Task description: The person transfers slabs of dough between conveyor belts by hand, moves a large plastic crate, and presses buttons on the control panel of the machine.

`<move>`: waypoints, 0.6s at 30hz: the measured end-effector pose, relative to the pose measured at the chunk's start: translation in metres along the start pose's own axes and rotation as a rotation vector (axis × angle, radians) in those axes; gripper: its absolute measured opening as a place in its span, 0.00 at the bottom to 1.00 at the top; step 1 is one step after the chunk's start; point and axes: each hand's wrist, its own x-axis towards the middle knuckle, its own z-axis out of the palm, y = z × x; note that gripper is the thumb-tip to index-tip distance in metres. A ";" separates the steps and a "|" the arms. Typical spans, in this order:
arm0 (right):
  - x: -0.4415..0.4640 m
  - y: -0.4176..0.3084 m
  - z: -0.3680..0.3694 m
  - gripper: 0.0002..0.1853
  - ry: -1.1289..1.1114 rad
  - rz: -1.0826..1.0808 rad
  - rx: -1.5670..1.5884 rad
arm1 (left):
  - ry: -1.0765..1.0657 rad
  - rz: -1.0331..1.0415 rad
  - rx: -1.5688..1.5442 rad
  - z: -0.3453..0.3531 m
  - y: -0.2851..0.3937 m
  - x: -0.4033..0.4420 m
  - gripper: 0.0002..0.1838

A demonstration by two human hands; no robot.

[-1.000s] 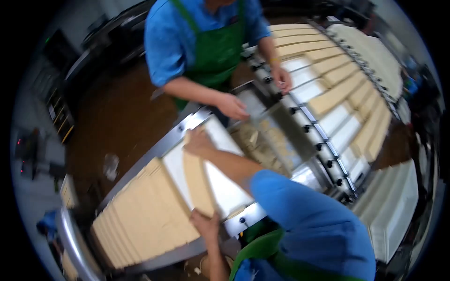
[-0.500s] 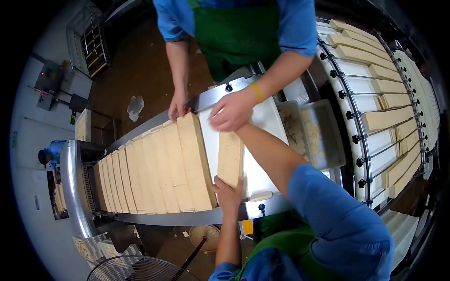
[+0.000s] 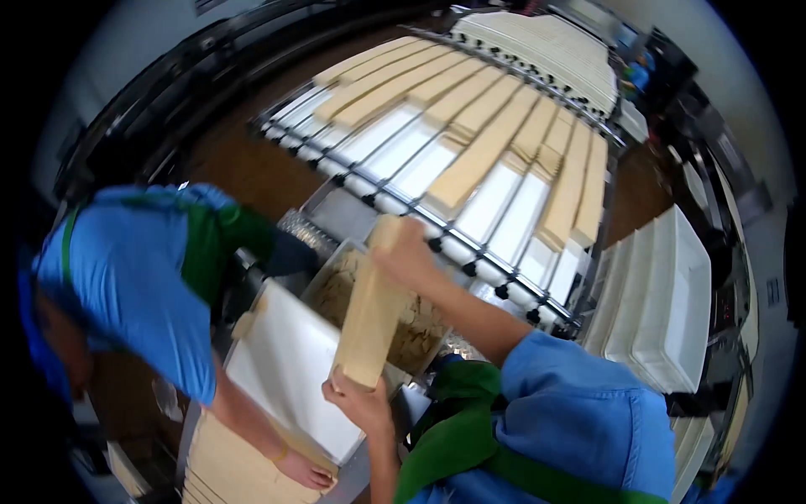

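A long cream-coloured block (image 3: 368,323), which looks like pressed tofu, is held up in both my hands. My right hand (image 3: 405,254) is closed on its far end. My left hand (image 3: 363,405) grips the near end from below, with fingers around the corner. The block is raised at a slant over a bin of scraps (image 3: 416,332) and the edge of a white board (image 3: 285,370), hiding part of the bin. Beyond my right hand lies a slatted white conveyor (image 3: 403,172) with metal rods, carrying several similar blocks (image 3: 483,155).
At the left a co-worker in a blue shirt (image 3: 138,260) leans in, with a hand (image 3: 302,470) on the row of blocks (image 3: 227,462) at the bottom. White stacked trays (image 3: 663,294) stand at the right. Black knobs (image 3: 435,244) line the conveyor's near rail.
The block has been lifted off the white board and carried toward the conveyor in both hands. My view has swung right. The co-worker's hands no longer reach over the board beside mine.
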 end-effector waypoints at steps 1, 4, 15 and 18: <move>0.006 0.014 -0.043 0.47 0.029 0.052 0.089 | -0.093 0.019 -0.015 0.009 0.026 0.005 0.41; 0.032 0.081 -0.132 0.47 0.223 0.221 -0.071 | -0.263 0.316 0.049 0.039 0.093 0.014 0.44; 0.165 0.226 -0.277 0.35 -0.004 0.340 -0.663 | -0.842 0.570 -0.109 0.148 0.196 0.027 0.42; 0.190 0.235 -0.293 0.35 -0.011 0.391 -0.675 | -0.868 0.601 -0.101 0.173 0.205 0.029 0.41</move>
